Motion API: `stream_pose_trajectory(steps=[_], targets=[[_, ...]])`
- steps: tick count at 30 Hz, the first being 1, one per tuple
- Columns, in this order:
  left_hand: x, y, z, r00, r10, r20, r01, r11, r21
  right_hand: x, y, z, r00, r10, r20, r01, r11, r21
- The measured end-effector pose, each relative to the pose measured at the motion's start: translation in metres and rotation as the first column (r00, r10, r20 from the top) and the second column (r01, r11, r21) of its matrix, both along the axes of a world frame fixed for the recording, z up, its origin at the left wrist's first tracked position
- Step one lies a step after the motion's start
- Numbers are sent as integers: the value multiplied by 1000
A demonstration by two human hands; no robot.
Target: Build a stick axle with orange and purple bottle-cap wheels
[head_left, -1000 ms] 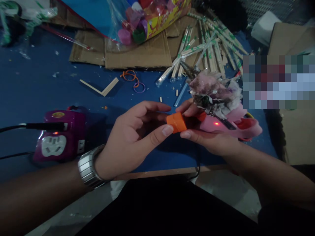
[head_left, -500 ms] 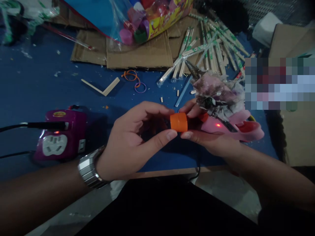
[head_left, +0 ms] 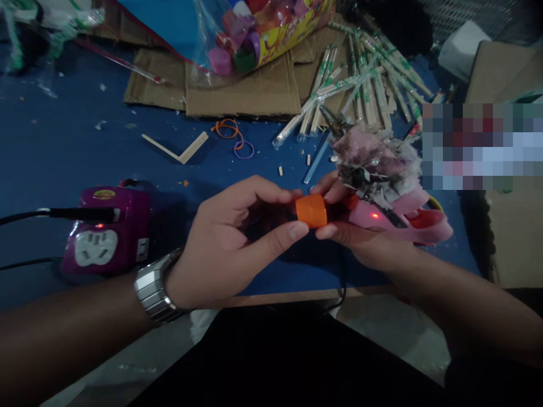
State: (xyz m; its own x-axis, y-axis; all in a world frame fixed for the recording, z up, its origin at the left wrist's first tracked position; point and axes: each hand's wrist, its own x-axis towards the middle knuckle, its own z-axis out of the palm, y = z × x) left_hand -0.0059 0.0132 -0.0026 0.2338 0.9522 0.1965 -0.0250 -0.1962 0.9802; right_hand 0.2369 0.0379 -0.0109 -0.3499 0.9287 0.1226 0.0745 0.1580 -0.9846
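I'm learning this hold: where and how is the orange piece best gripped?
Probably the orange piece is best gripped by its rounded wall near both ends, the left hand coming from the left, the right hand from the right, thumbs on the near side. It is short and round, its ends facing roughly left and right.

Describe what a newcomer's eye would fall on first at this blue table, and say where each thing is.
Probably the bright orange piece, near the middle of the view, between the fingertips of the left hand and right hand. Next might come the pink tool beside the right hand, its small light glowing red, then the purple socket block at far left.
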Motion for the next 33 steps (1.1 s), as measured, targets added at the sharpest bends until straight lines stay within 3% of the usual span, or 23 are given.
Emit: stream_pose_trajectory(steps=[11,18,24,33], targets=[[2,8,2,1000,17,-9,-18,994,-110,-4,3,6,999,6,51,-5,1000,-19],[2,7,1,1000,-12,-16,10,995,-97,-7,4,12,998,33,59,-34,999,7],[2,5,-3,1000,-12,-26,10,999,-41,-1,-1,6,996,-11,88,5,998,66],[0,5,-1,998,-9,-64,8,1000,-18,-3,-3,10,996,-41,84,41,999,4]])
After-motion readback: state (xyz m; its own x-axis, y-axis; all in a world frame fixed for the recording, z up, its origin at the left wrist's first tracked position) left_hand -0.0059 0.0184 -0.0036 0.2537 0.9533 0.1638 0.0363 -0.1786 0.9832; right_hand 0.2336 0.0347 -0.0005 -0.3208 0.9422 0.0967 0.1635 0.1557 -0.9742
